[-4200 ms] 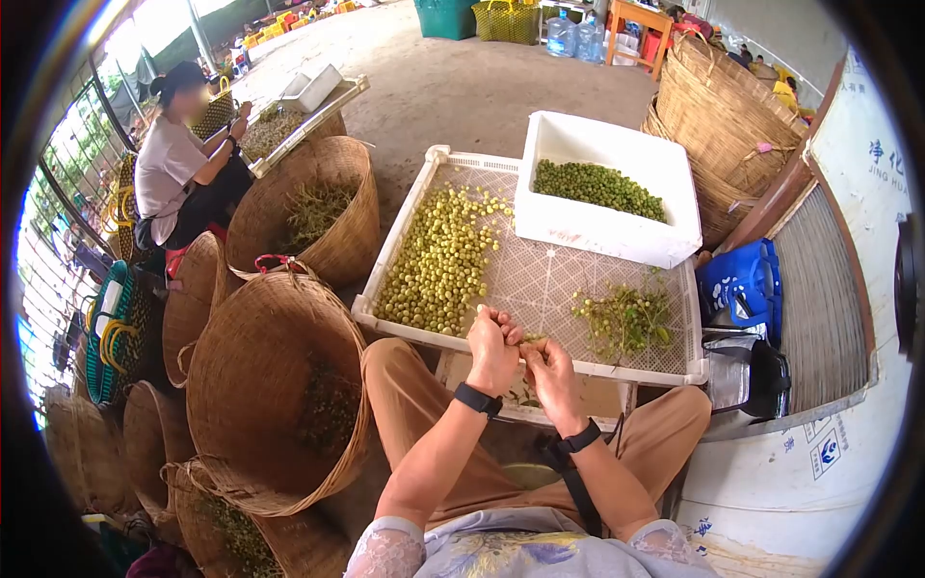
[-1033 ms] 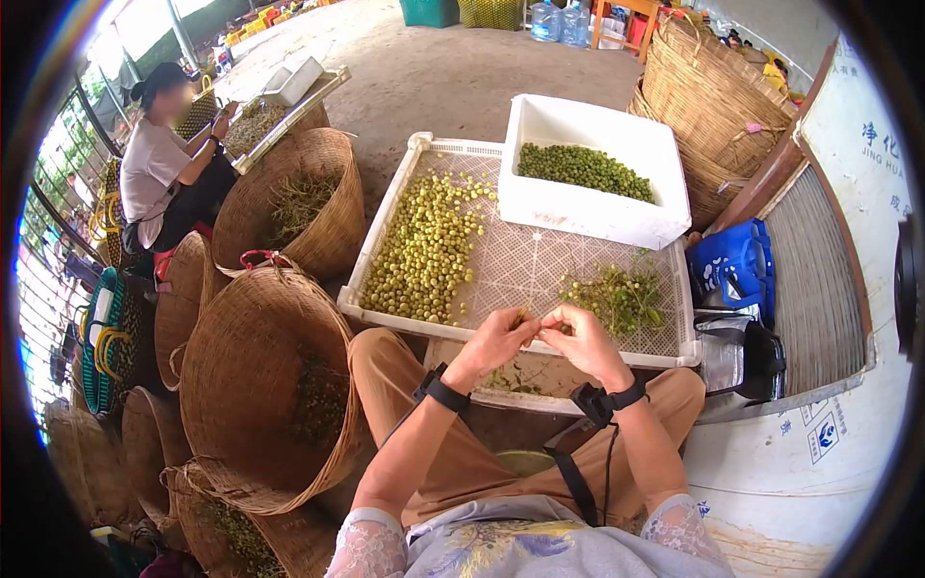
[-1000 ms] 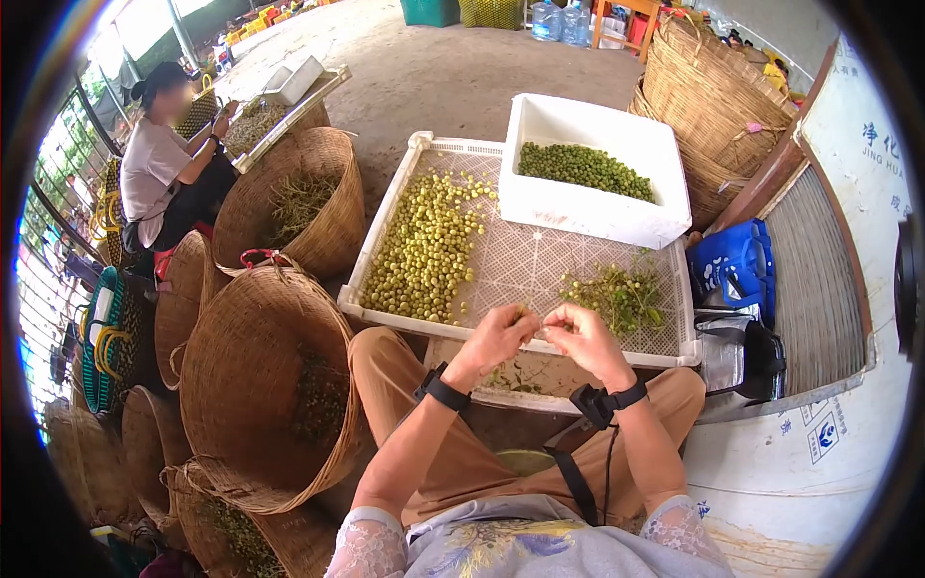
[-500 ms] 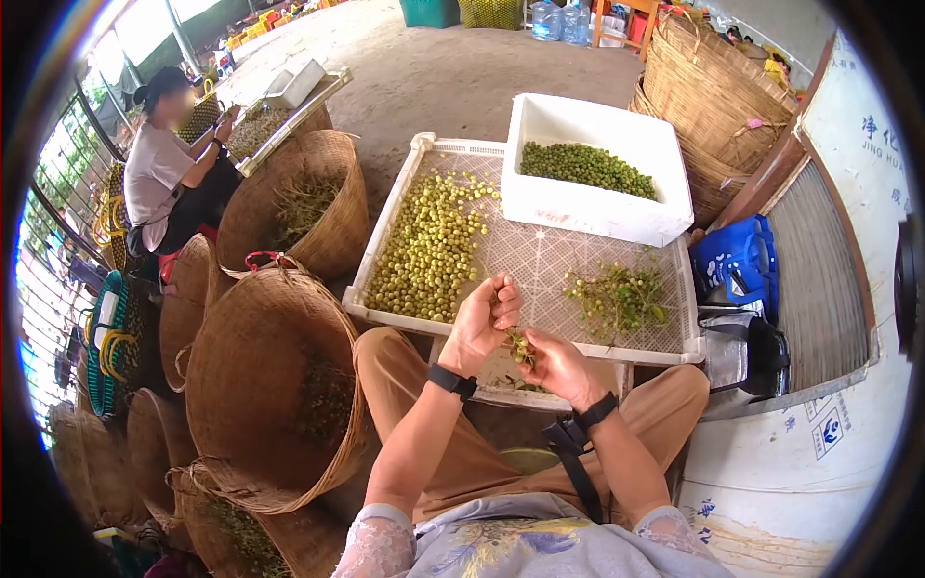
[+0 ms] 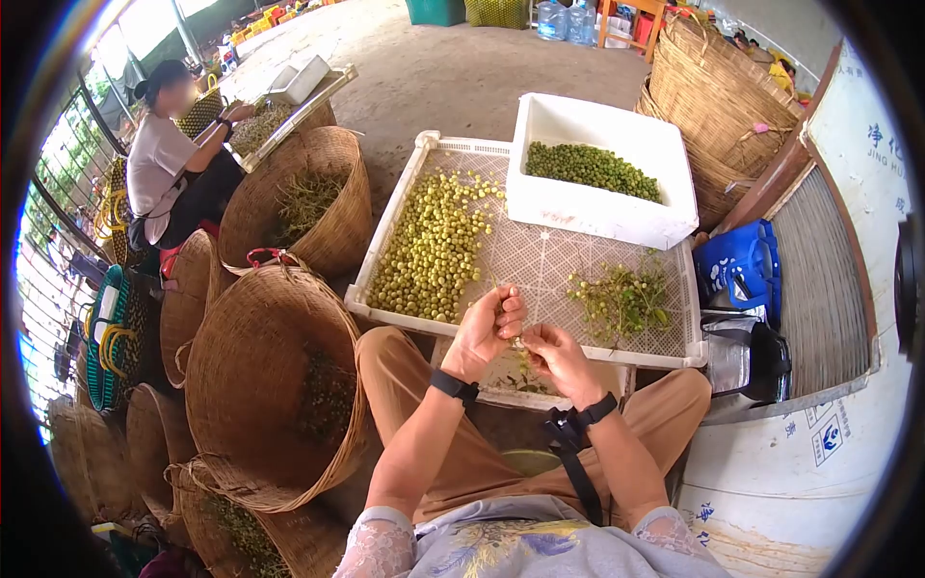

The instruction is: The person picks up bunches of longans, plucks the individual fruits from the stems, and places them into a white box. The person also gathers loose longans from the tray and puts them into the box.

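Over the front edge of the white mesh tray (image 5: pixel 540 234), my left hand (image 5: pixel 489 330) is closed, its curled fingers on a thin green sprig (image 5: pixel 523 364). Beside it, my right hand (image 5: pixel 561 360) pinches the same sprig, which hangs down between the two hands. Exactly where the fingers grip it is hidden. On the tray's left side lie many loose round yellow-green fruits (image 5: pixel 431 252). A heap of leafy sprigs with fruit (image 5: pixel 623 301) rests at the right. A white foam box (image 5: pixel 602 214) holding smaller, darker green fruits (image 5: pixel 588 170) stands at the tray's back right.
Large wicker baskets (image 5: pixel 270 385) stand to the left, one with cut stems (image 5: pixel 310 200). A co-worker (image 5: pixel 178 154) sits at another tray at the far left. Tall stacked baskets (image 5: pixel 718 106), a blue bag (image 5: pixel 740 268) and a silver-lined bag (image 5: pixel 737 352) are on the right.
The sprig between my hands now shows fewer fruits and hangs lower. My right hand has shifted slightly, and the view has moved a little.
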`<state>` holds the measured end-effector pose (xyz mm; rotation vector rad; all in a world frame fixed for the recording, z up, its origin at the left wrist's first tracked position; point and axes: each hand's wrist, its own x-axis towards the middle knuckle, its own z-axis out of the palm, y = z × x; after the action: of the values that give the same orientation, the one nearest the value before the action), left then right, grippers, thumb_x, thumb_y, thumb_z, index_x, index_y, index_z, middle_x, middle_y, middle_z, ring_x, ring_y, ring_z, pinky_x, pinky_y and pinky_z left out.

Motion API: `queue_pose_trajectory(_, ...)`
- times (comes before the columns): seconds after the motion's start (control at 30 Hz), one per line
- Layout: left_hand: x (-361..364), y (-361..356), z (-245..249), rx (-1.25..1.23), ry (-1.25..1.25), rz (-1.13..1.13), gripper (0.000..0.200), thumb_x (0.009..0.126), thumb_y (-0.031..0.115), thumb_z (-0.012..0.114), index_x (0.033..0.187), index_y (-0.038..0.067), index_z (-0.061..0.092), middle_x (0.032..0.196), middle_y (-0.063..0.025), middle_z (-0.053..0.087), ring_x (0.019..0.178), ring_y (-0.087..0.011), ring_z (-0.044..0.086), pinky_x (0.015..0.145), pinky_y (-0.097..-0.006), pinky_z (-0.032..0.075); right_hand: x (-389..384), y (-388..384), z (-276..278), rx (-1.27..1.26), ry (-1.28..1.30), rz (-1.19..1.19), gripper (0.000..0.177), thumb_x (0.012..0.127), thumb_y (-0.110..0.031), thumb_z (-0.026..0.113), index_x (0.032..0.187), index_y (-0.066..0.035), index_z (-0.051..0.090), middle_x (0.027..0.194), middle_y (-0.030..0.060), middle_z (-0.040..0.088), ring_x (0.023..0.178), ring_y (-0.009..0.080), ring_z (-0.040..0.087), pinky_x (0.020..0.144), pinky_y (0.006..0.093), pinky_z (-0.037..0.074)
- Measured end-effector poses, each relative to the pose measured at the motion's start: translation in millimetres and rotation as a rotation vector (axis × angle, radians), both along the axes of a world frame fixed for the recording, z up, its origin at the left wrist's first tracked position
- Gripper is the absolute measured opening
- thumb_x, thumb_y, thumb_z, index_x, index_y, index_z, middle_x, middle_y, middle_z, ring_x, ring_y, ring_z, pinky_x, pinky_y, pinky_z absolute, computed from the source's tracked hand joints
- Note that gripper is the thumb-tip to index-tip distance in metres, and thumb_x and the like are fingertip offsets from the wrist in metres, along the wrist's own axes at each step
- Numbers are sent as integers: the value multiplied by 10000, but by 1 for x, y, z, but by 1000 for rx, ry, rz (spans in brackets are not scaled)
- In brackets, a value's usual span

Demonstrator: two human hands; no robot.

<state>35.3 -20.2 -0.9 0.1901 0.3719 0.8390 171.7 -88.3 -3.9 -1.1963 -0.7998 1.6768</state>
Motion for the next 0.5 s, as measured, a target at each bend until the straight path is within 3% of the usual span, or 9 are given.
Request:
queue_pose_trajectory(0.03, 0, 0, -1, -28, -40, -7, 173, 927, 127, 325, 790, 70, 415, 636, 30, 346, 497, -51, 268, 372, -175, 222, 2, 2, -5, 1, 0, -1, 140, 846, -143, 552, 747, -57, 504, 603, -13, 426, 486, 74, 381, 438, 197, 286)
queue_pose_trajectory(0.1, 0, 1, -1, -56, -79, -15, 174, 927, 122, 319, 791, 68, 414, 636, 30, 345, 496, -51, 267, 369, -176, 222, 9, 5, -17, -68, 295, -26, 112, 837, -116, 524, 751, -47, 505, 616, -1, 449, 500, 81, 409, 437, 207, 300)
queue_pose_trajectory(0.3, -8, 10, 3, -93, -158, 38, 191, 931, 132, 345, 783, 50, 434, 641, 23, 336, 496, -55, 268, 360, -173, 238, 3, -2, -7, -198, 473, -139, 77, 827, -128, 516, 846, -54, 525, 681, 31, 512, 539, 119, 472, 438, 222, 339)
queue_pose_trajectory(0.43, -6, 11, 4, -64, -134, 49, 195, 932, 135, 343, 781, 50, 432, 642, 23, 338, 494, -56, 269, 360, -173, 241, 2, -5, -4, -190, 545, 33, 102, 847, -165, 535, 880, -69, 529, 706, 28, 522, 561, 121, 486, 447, 217, 351)
queue_pose_trajectory(0.5, -5, 11, 4, -59, -104, 64, 195, 931, 134, 342, 779, 50, 431, 642, 23, 339, 494, -57, 270, 359, -172, 240, 0, -6, -3, -134, 390, 79, 130, 863, -198, 549, 869, -69, 529, 706, 17, 512, 572, 108, 481, 459, 204, 347)
